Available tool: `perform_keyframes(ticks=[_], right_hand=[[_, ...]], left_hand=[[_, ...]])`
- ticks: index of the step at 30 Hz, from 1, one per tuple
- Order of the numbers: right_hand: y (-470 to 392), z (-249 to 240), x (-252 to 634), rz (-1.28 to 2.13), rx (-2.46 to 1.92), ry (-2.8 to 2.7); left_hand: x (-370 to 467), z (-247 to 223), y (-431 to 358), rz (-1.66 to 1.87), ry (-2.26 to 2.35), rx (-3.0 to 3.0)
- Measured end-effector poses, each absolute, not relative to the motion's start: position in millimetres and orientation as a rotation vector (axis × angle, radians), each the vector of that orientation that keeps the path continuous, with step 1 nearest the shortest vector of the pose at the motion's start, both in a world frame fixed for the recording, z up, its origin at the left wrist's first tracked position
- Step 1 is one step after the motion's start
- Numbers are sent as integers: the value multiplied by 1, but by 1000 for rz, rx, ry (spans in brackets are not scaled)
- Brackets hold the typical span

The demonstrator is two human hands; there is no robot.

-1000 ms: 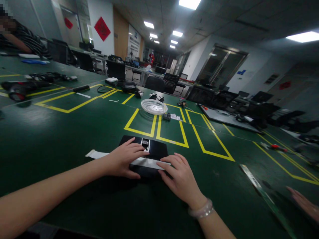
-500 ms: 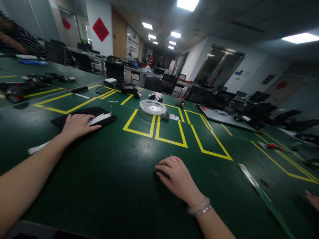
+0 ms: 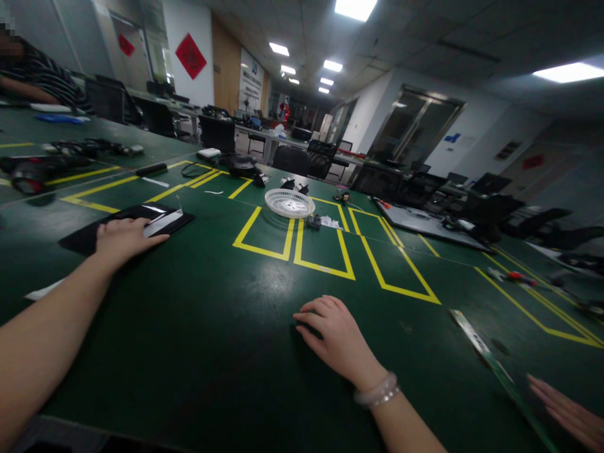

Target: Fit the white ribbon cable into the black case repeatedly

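My left hand (image 3: 123,241) lies flat on a black sheet-like item (image 3: 80,238) at the left of the green table, its fingers spread over the surface. White strips (image 3: 166,221) rest on that black item beside my fingertips. Another white piece (image 3: 43,290) shows partly behind my left forearm. Near the middle front, my right hand (image 3: 333,333) rests on the table with loosely curved fingers and nothing visible in it. Farther back stands a white round basket (image 3: 289,204), with a small dark object (image 3: 313,221) just to its right.
Another person's hand (image 3: 566,406) is at the lower right, near a long green and white strip (image 3: 491,358). A flat grey panel (image 3: 425,223) lies back right. Black devices (image 3: 38,173) and cables are on the left. Yellow tape (image 3: 325,270) marks the table.
My left hand has moved left, and the black item with its white strips has shifted the same way. The other person's hand has come farther in from the right. My right hand stays put.
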State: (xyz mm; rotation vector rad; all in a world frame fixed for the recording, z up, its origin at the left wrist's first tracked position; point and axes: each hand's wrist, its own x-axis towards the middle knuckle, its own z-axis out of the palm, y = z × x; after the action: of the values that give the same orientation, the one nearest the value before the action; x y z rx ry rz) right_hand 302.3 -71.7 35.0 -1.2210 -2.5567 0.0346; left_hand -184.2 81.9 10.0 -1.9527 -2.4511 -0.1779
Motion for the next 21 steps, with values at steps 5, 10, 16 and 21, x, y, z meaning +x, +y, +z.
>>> perform_keyframes(ticks=[5, 10, 16, 21], right_hand=[[-73, 37, 301, 46, -1219, -2562], [-73, 37, 301, 45, -1211, -2557], [-72, 36, 302, 53, -1226, -2560], [-71, 33, 303, 80, -1232, -2572]], left_hand=[[-178, 12, 78, -199, -2484, -1935], [-167, 20, 73, -195, -2524, -1925], [-162, 24, 75, -171, -2638, -1902], [-163, 24, 77, -194, -2658, -1932]])
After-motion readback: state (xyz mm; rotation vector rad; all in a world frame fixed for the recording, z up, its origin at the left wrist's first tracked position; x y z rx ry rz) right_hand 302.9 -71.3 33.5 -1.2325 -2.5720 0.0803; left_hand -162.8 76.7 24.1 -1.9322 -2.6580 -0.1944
